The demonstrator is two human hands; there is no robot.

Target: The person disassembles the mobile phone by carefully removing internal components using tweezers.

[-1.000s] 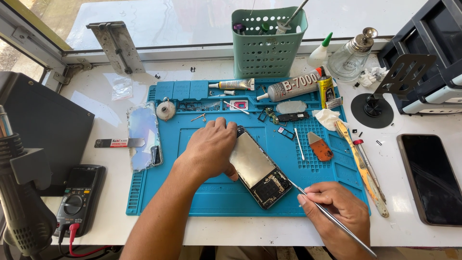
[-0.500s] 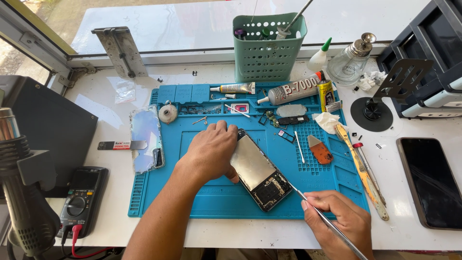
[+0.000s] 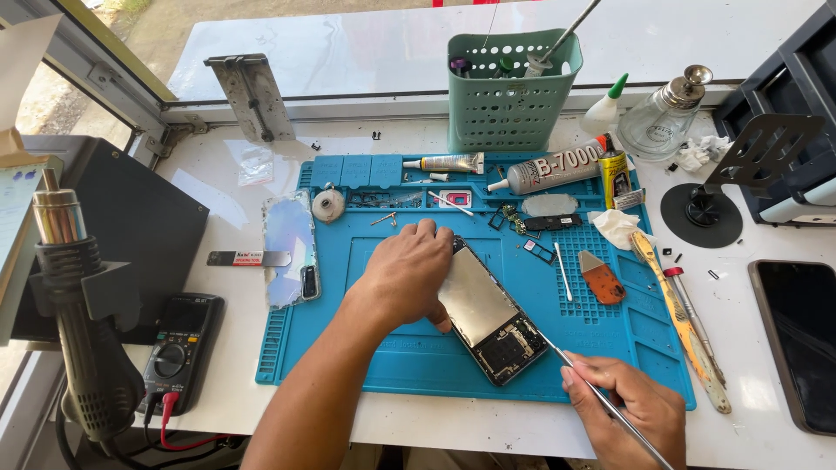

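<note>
Fingers of the right hand (image 3: 631, 409) pinch a thin metal probe (image 3: 557, 352), tip at the lower edge of the opened phone (image 3: 489, 315); left hand (image 3: 402, 274) lies flat w/ fingers curled over the phone's top, pinning it on the blue mat (image 3: 392, 365), mid-bench (image 3: 218, 200). Looks like mid-teardown, prying at the board end; next move prob. needs light, steady leverage.
</note>
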